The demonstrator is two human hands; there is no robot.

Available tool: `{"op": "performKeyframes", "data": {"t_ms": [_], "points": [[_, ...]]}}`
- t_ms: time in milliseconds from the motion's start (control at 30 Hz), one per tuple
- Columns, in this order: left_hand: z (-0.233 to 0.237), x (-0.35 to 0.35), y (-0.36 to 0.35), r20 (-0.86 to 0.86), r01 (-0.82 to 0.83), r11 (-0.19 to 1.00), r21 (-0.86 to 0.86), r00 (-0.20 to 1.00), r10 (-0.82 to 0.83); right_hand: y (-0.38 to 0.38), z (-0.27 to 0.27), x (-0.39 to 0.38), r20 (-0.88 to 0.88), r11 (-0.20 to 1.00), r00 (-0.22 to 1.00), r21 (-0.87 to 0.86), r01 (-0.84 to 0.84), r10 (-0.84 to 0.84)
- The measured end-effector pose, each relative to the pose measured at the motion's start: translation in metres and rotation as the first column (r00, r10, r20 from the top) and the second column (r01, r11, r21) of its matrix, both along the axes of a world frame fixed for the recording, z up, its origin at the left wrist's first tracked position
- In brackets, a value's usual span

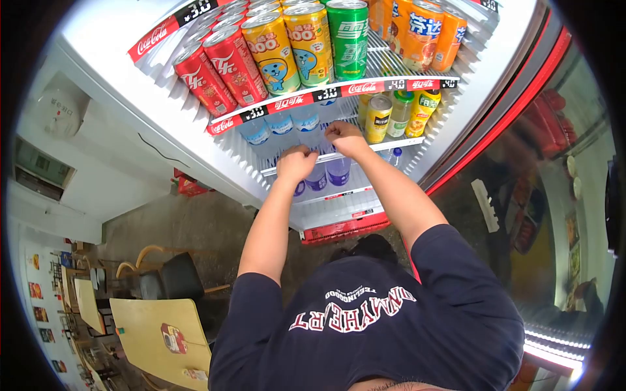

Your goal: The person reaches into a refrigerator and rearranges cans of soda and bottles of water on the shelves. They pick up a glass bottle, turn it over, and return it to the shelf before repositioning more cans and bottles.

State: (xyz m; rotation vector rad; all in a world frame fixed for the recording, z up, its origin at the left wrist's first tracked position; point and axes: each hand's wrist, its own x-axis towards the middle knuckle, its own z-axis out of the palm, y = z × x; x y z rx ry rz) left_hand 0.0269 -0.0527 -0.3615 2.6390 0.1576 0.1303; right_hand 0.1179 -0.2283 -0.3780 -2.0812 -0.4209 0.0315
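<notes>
Both of my hands reach into an open drinks fridge (242,161), at its second shelf. My left hand (297,162) is at the shelf's front edge, below the clear water bottles (280,124) with blue labels. Its fingers are curled, and anything inside them is hidden. Further right and slightly higher, my right hand (345,139) is also closed, with its fingertips bent inward. What it grips, if anything, I cannot make out. Beside it on the right stand a yellow can (378,118), a green-capped bottle (400,114) and a yellow bottle (422,113).
Red cans (231,65), yellow cans (270,55), a green can (348,39) and orange cans (422,32) fill the shelf above. Purple-labelled bottles (338,172) stand below. The glass door (521,163) is open at right. A table (160,335) and chairs are at lower left.
</notes>
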Motion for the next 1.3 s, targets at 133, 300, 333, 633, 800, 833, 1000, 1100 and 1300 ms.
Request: {"op": "performKeyframes", "data": {"t_ms": [133, 300, 333, 633, 800, 833, 1000, 1100, 1300], "points": [[0.001, 0.008, 0.008, -0.123, -0.03, 0.993, -0.112, 0.992, 0.016, 0.002, 0.006, -0.005, -0.009, 0.997, 0.997, -0.003, 0.072, -0.072], [-0.004, 0.003, 0.006, -0.041, -0.028, 0.99, -0.141, 0.999, 0.022, 0.004, 0.017, -0.016, 0.013, 0.983, 1.0, -0.185, -0.019, 0.022], [-0.006, 0.0, 0.006, -0.011, -0.028, 0.99, -0.14, 1.0, 0.027, 0.006, 0.025, -0.022, -0.002, 0.972, 0.999, -0.229, -0.051, 0.052], [-0.025, -0.008, -0.007, 0.383, -0.04, 0.999, -0.018, 0.923, 0.044, 0.015, 0.046, -0.026, -0.121, 0.914, 0.991, -0.39, -0.107, 0.064], [-0.027, -0.007, -0.008, 0.446, -0.026, 0.999, 0.041, 0.895, 0.005, 0.02, 0.041, -0.021, -0.137, 0.921, 0.99, -0.383, -0.074, 0.022], [-0.028, -0.007, -0.008, 0.445, -0.026, 0.999, 0.047, 0.896, 0.003, 0.02, 0.04, -0.021, -0.141, 0.922, 0.99, -0.38, -0.069, 0.016], [-0.03, -0.009, -0.008, 0.444, -0.049, 0.998, 0.03, 0.896, 0.03, 0.016, 0.034, -0.03, -0.004, 0.935, 0.998, -0.351, 0.051, -0.056], [-0.036, -0.007, -0.006, 0.503, -0.079, 0.996, -0.037, 0.86, 0.087, 0.02, 0.016, -0.032, 0.162, 0.931, 0.97, -0.29, 0.221, -0.18], [-0.029, -0.011, -0.007, 0.581, -0.173, 0.94, -0.294, 0.748, 0.32, 0.026, 0.004, -0.027, 0.29, 0.911, 0.895, -0.138, 0.388, -0.337]]}}
